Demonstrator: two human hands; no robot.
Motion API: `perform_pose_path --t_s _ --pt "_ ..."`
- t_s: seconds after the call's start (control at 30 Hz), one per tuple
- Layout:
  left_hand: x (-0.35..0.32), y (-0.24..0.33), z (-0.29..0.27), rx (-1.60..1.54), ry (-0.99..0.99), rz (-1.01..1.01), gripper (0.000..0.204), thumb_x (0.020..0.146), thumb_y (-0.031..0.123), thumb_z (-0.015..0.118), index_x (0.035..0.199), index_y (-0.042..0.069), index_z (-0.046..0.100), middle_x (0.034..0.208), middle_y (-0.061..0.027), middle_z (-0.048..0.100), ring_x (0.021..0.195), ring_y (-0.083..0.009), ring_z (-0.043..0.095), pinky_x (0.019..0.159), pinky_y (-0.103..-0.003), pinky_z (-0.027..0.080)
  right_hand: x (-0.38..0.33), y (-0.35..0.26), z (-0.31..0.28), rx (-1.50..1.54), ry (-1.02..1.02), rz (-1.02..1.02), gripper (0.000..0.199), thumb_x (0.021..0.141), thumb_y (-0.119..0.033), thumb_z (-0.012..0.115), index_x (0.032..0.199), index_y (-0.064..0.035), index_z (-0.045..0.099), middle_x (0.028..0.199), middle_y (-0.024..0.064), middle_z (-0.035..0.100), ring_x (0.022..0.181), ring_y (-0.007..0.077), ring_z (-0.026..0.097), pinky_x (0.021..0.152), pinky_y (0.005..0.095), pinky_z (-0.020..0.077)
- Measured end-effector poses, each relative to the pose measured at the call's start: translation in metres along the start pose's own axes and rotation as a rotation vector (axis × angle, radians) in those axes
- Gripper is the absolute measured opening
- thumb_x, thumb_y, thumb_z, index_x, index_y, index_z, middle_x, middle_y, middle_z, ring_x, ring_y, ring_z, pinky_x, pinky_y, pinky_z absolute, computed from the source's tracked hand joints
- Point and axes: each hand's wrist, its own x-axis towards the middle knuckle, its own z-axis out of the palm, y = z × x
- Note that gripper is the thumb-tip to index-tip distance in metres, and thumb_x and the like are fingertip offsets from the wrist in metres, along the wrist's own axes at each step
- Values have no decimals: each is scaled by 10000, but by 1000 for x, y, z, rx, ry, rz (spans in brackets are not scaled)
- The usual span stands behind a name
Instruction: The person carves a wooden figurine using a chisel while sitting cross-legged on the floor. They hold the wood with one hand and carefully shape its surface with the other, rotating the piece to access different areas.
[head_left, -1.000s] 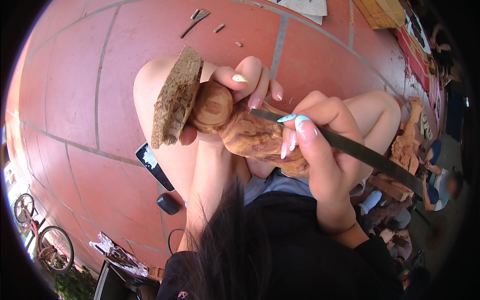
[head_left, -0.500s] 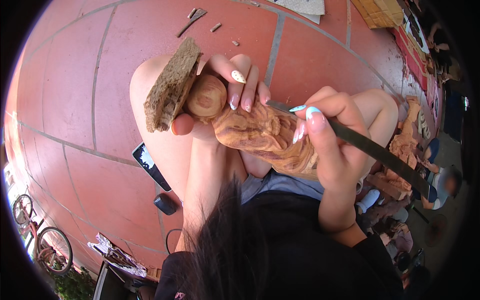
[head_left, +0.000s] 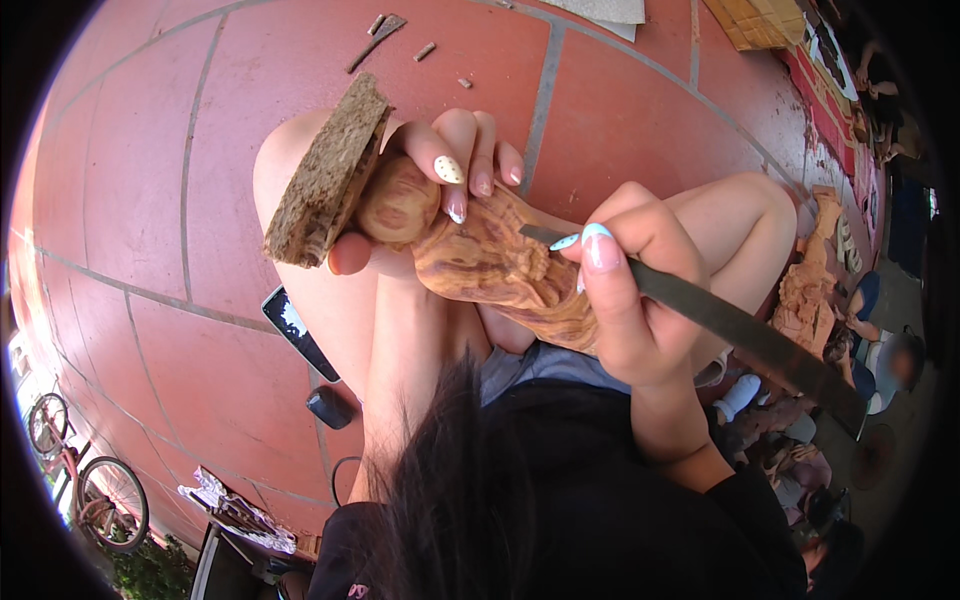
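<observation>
Red tiled floor (head_left: 200, 130) fills the background, with a few loose wood chips (head_left: 385, 30) near the top edge and a dark phone (head_left: 300, 335) lying beside the person's knee. Her left hand (head_left: 440, 180) is closed around the rounded end of a brown grained carved wooden figure (head_left: 490, 265), its base a rough bark-covered slab (head_left: 325, 175), held above her lap. Her right hand (head_left: 630, 300) grips a long flat dark metal file (head_left: 740, 335), whose tip rests against the figure's carved middle. Compared with a second ago, the figure has turned slightly and the file has slid further along the carving, suggesting the shaping strokes continue on that detail.
</observation>
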Motion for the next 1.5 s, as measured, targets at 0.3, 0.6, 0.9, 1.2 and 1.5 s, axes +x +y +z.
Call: perform_pose_path --t_s 0.3,0.6,0.9,1.2,1.5 --pt "-5 -10 11 -23 142 90 870 637 724 729 1105 3 599 811 -5 525 877 -158 475 805 -306 415 -2 1 2 -72 -2 -51 125 893 -22 598 788 5 535 664 113 541 527 218 531 479 322 417" --pt "-4 -10 10 -29 120 103 882 641 734 714 1117 0 601 798 -5 520 866 -155 471 777 -296 412 -1 2 4 -81 -2 -53 135 893 -32 597 780 7 533 664 120 546 523 230 526 475 336 418" --pt "-4 -10 13 -29 133 113 884 665 733 697 1141 -4 588 779 -2 505 857 -151 461 772 -288 409 -1 4 7 -124 7 -112 116 865 -12 603 773 20 540 659 121 537 515 240 514 477 336 421" --pt "-4 -10 12 -9 114 121 882 696 726 678 1167 -13 573 783 -3 493 855 -150 453 772 -293 408 0 4 5 -174 -13 -195 110 828 -5 623 765 14 535 658 124 527 507 236 500 460 336 401" --pt "-5 -11 10 -10 97 126 891 710 725 665 1189 -18 554 792 -3 489 874 -154 450 781 -296 404 -1 3 5 -138 17 -151 118 845 1 609 757 23 535 647 119 530 507 237 503 473 338 412"
